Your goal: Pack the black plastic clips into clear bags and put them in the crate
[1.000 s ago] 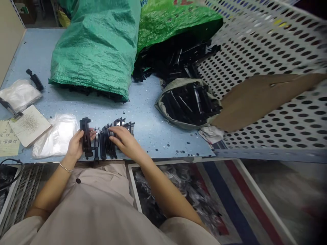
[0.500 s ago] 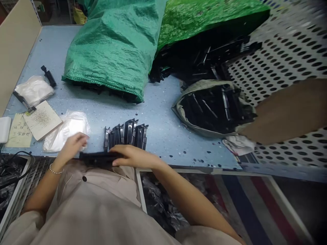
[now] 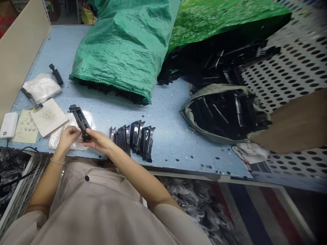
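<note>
My right hand (image 3: 99,140) is closed round the lower end of a long black plastic part (image 3: 80,119), which tilts upright over a stack of clear plastic bags (image 3: 89,119). Close beside that end, my left hand (image 3: 68,136) has its fingers pinched together; whatever lies between them is too small or hidden to make out. To the right of my hands, several similar black parts (image 3: 146,143) lie side by side at the table's front edge, partly covered by my right forearm.
On the blue table (image 3: 168,119) lie a green sack (image 3: 122,51) and a grey sack (image 3: 204,131) of black parts. At left are a white block (image 3: 10,125), a handwritten note (image 3: 25,127), a speckled square pad (image 3: 48,117) and another bag bundle (image 3: 42,88).
The black part has risen from the table's front edge, turned from lying level to tilted upright, and moved left with my right hand. My left hand has closed in beside it.
</note>
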`<action>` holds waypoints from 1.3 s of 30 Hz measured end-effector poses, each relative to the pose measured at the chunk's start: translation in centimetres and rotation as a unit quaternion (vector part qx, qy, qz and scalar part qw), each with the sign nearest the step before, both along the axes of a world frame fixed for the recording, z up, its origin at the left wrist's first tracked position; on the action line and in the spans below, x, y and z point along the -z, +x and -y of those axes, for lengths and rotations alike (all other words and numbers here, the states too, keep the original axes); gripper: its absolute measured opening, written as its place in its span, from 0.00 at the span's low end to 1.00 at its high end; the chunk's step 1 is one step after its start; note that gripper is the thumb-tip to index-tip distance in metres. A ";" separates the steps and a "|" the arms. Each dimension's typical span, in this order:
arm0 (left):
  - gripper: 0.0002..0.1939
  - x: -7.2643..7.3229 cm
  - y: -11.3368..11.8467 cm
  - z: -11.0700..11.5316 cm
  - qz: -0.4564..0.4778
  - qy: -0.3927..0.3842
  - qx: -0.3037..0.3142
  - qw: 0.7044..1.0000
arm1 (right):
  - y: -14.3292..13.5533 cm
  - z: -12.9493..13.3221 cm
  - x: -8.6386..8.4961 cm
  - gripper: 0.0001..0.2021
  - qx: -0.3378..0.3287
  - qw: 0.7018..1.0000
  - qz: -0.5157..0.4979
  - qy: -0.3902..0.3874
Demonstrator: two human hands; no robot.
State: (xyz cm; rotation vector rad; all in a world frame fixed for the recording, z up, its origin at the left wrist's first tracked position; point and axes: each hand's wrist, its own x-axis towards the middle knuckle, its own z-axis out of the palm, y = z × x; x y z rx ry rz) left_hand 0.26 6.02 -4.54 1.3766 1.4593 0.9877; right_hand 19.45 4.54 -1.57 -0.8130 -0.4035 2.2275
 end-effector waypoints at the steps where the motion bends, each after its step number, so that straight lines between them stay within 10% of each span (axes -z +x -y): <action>1: 0.10 0.1 -0.1 0.1 0.007 0.003 -0.002 1.000 | -0.6 -0.5 0.3 0.15 0.002 1.000 -0.008 -0.017; 5: 0.07 -0.2 -1.0 1.1 -0.002 0.036 -0.038 0.999 | -0.8 -1.2 1.1 0.14 0.036 0.998 -0.002 -0.058; 10: 0.13 -2.0 -1.7 2.3 -0.231 0.179 0.089 0.952 | 1.3 -0.1 1.4 0.14 0.067 0.997 0.041 -0.024; 16: 0.18 -2.7 -1.1 2.1 -0.242 0.145 0.098 0.954 | 3.9 2.4 -0.2 0.19 0.141 0.979 0.131 0.074; 23: 0.21 -2.6 -0.9 1.7 -0.261 0.128 0.089 0.953 | 5.4 6.9 -1.4 0.26 -0.067 0.981 0.157 0.087; 27: 0.23 -3.5 0.1 2.6 -0.264 0.192 0.081 0.942 | 5.1 7.7 -1.0 0.22 -0.125 0.903 0.359 0.201; 30: 0.25 -4.1 1.8 4.4 -0.253 0.291 0.163 0.908 | 4.6 7.4 -0.5 0.28 -0.071 0.863 0.423 0.268; 36: 0.23 -3.5 5.8 5.9 -0.187 0.384 0.118 0.896 | 4.5 6.3 0.6 0.47 0.134 0.915 0.323 0.200; 39: 0.17 -3.0 9.2 6.4 -0.121 0.433 0.227 0.864 | 5.5 6.7 0.4 0.46 0.198 0.897 0.337 0.206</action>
